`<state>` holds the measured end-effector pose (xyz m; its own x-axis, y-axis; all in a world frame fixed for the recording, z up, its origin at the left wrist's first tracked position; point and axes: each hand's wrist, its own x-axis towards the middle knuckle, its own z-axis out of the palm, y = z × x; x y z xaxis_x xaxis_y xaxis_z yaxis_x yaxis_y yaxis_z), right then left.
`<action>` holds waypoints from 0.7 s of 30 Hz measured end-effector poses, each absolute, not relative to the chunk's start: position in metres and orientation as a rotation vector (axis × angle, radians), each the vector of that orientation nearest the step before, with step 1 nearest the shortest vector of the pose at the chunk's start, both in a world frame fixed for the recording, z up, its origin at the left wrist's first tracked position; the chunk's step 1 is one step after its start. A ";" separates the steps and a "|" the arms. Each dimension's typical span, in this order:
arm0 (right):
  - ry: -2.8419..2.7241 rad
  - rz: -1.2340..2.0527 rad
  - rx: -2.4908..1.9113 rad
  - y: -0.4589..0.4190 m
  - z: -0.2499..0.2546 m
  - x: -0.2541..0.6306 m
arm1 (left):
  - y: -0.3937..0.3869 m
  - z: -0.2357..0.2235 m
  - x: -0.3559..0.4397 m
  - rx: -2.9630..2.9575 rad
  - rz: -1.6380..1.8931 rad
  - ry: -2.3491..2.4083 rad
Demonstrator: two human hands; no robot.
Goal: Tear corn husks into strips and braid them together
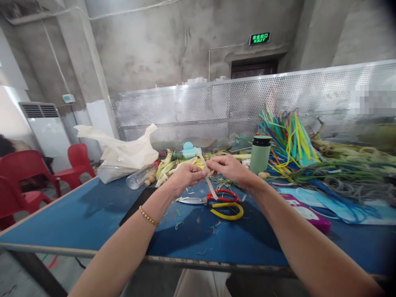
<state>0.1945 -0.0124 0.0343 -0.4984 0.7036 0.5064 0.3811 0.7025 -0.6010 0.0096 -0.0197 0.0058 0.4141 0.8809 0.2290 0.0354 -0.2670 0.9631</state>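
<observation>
A pale, flat, narrow strip (212,189) is pinched between my two hands above the table, one end pointing up and the other hanging down. It looks crossed or folded at the fingertips, though the fingers partly hide this. My left hand (185,178) grips it from the left with thumb and fingers pressed together. On the other side, my right hand (228,167) is closed on the same strip. Just below them lies a pair of scissors (227,210) with one red and one yellow handle, its blades pointing left. Small fibre scraps are scattered around it.
The blue table (93,218) carries a white plastic bag (128,154), a clear bottle (140,176), a dark flat tablet-like object (136,208) and corn husks (165,167). Rightward stand a green flask (260,156), colourful strips (293,140), tangled cords (340,177) and a purple packet (309,212).
</observation>
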 end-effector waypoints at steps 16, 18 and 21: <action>-2.119 0.330 -0.815 -0.008 0.032 0.194 | -0.027 0.009 0.011 1.699 0.963 0.849; -2.112 0.372 -0.808 -0.006 0.031 0.193 | -0.027 0.009 0.011 1.685 0.982 0.838; -2.099 0.420 -0.826 -0.006 0.029 0.193 | -0.026 0.009 0.012 1.676 1.005 0.845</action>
